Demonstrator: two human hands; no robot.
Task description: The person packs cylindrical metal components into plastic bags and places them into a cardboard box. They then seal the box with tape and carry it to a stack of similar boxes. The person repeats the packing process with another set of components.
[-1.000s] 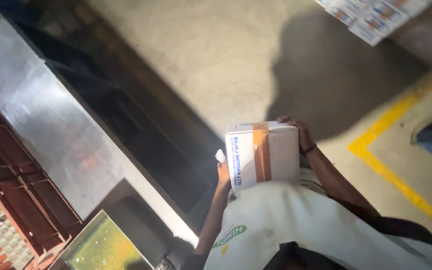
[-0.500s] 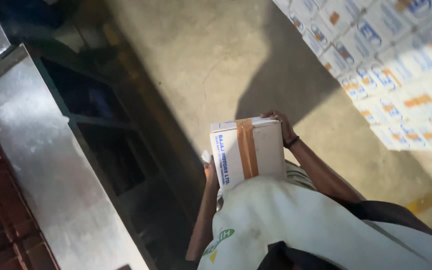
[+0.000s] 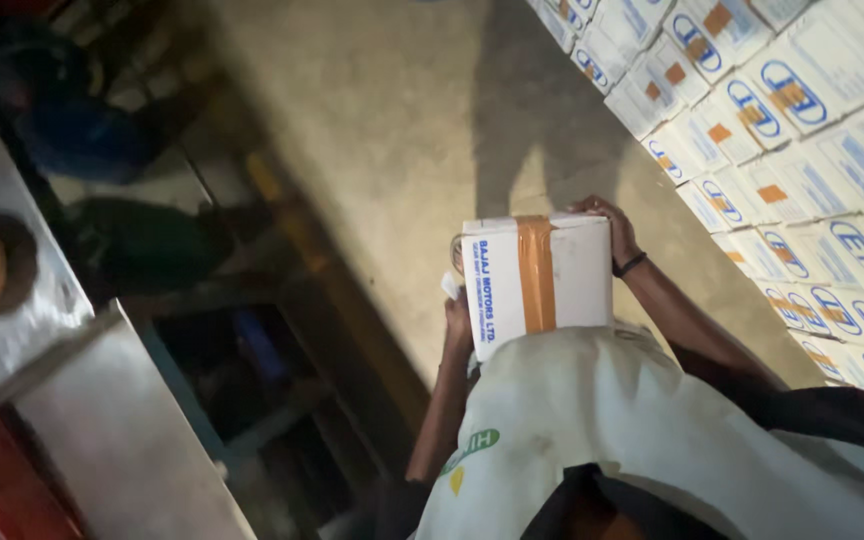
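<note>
Holding a white carton point(image 3: 537, 280) against my chest w/ both hands, approx centre of view, slightly toward 3 o'clock. Carton is sealed w/ a strip of brown tape point(image 3: 536, 272) running across its top and down the near face; blue print on the left part of that face. My left hand point(image 3: 458, 322) sits at the carton's 9 o'clock edge, fingers curled onto the side; a small white scrap sticks out just above that hand, can't tell what it is. My right hand point(image 3: 607, 225) grips the far corner at approx 1 o'clock, fingers wrapped over the top edge, dark band on the wrist. Both hands closed on the carton, it's off the floor and touching my light-coloured shirt point(image 3: 632, 430) along its lower edge. At 1–3 o'clock a big stack of similar white cartons point(image 3: 802, 130) w/ blue oval marks and brown tape patches, apart from the one I hold. Concrete floor point(image 3: 372, 150) fills the middle, my shadow lying across it toward 12 o'clock. At 7–9 o'clock a steel bench point(image 3: 102, 440), w/ dark shelving under it; too dim to make out what's stored there.
</note>
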